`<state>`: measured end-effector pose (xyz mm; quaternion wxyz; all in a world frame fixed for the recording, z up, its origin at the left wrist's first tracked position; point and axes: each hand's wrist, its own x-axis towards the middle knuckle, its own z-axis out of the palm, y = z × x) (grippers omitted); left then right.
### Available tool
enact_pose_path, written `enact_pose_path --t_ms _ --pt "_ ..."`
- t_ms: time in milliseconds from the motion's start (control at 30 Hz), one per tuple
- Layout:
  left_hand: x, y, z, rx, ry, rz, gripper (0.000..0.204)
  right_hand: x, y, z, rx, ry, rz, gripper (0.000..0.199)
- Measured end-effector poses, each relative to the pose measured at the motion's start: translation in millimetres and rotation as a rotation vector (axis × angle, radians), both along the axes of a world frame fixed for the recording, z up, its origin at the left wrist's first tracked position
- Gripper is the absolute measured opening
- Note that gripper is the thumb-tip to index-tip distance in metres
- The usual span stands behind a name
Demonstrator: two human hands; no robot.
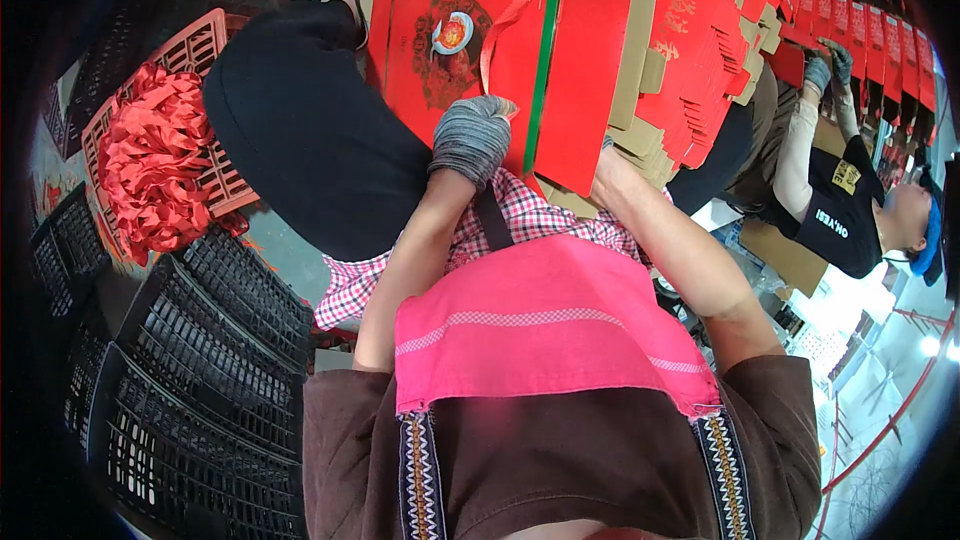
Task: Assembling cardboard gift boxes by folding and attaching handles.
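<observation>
A flat red cardboard box (pixel 590 50) with a green stripe and a printed picture lies across my lap. My left hand (pixel 472 140), in a grey knit glove, is closed at the near edge of the printed panel. A red ribbon (pixel 500 35) curves over that panel, and its lower end runs into my left fingers. My right hand (pixel 607 144) reaches under the box's near right corner. Only a sliver of its glove shows there, and its fingers are hidden behind the red panel.
To the right fans a stack of flat red cartons (pixel 695 60). An orange crate (pixel 225 180) at the left holds a heap of red ribbons (pixel 155 155). Black plastic crates (pixel 200 370) stand lower left. A co-worker (pixel 835 190) in grey gloves handles red boxes at the far right.
</observation>
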<state>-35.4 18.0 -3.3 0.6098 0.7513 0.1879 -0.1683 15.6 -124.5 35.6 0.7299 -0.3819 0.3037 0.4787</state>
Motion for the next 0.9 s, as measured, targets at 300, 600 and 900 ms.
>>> enact_pose_path --t_ms 300,600,900 --pt "-9.4 7.8 -17.0 -0.099 -0.201 -0.083 0.023 -5.0 -17.6 0.5 0.199 -0.015 0.003 0.030" --pt "-15.2 -0.9 14.4 0.034 -0.030 0.122 0.018 -2.1 -9.9 -1.1 0.046 -0.007 0.093 0.027" --pt "-24.2 23.8 26.0 -0.155 0.064 0.211 0.025 -47.2 3.1 -21.9 -0.389 -1.121 0.796 0.028"
